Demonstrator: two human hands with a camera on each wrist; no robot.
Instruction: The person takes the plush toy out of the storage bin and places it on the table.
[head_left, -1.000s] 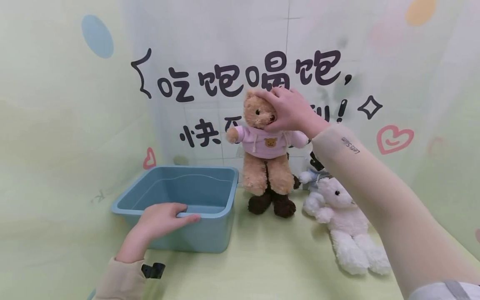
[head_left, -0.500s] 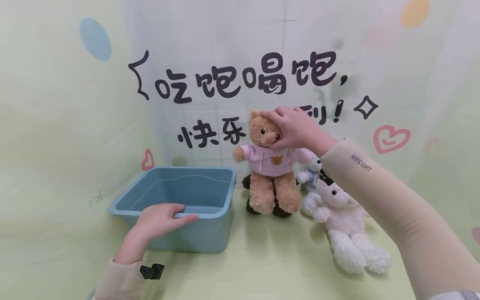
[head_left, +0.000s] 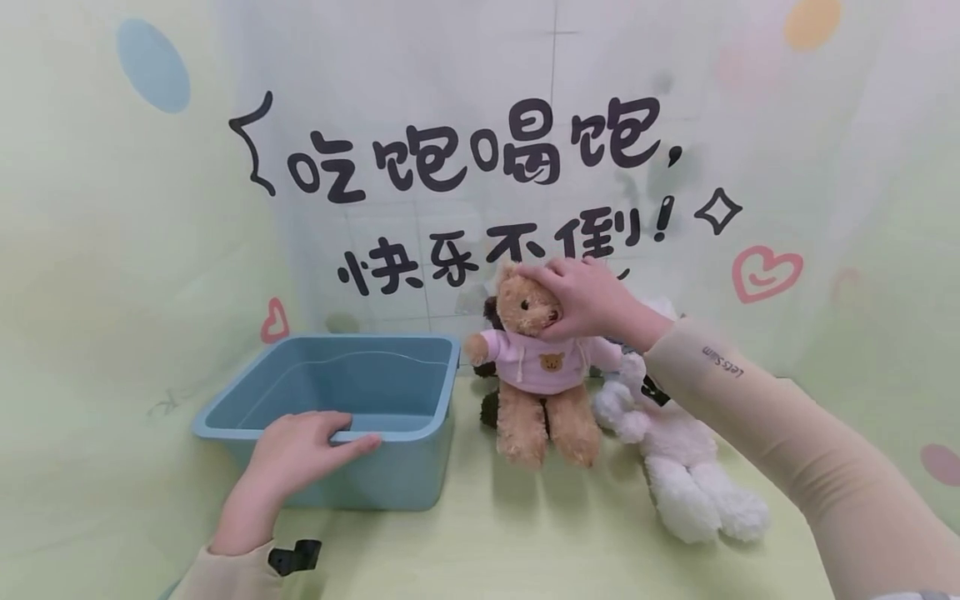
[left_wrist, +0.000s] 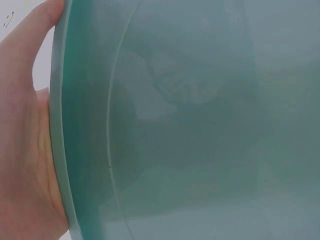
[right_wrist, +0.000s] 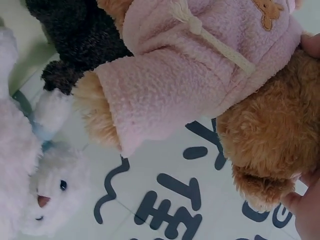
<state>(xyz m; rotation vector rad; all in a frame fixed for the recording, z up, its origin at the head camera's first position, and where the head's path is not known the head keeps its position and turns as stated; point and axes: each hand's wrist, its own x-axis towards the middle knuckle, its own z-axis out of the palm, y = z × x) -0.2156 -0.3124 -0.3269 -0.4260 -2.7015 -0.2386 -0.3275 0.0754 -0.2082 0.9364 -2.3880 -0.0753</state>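
Note:
A tan teddy bear [head_left: 522, 421] in a pink hoodie [head_left: 542, 363] hangs upright by its head from my right hand [head_left: 600, 300], whose thumb and fingers grip the head from the side. In the right wrist view the hoodie [right_wrist: 170, 90] fills the middle, and part of the right hand [right_wrist: 307, 210] shows at the edge. My left hand [head_left: 292, 454] holds the near rim of a blue plastic tub [head_left: 397, 471], thumb outside and fingers over the rim. The left wrist view shows the tub's inner wall [left_wrist: 190, 125] beside the left hand [left_wrist: 25, 125].
A dark brown plush toy [head_left: 489, 410] stands behind the bear, mostly hidden. To the right lies a white plush toy [head_left: 681, 479], partly covered by the right sleeve [head_left: 780, 433]. A small white plush [right_wrist: 55, 195] is near it. A printed backdrop rises behind.
My right hand has come down with the teddy bear, nearer the table and in front of the dark plush toy. My left hand keeps its hold on the tub while the view shifts slightly.

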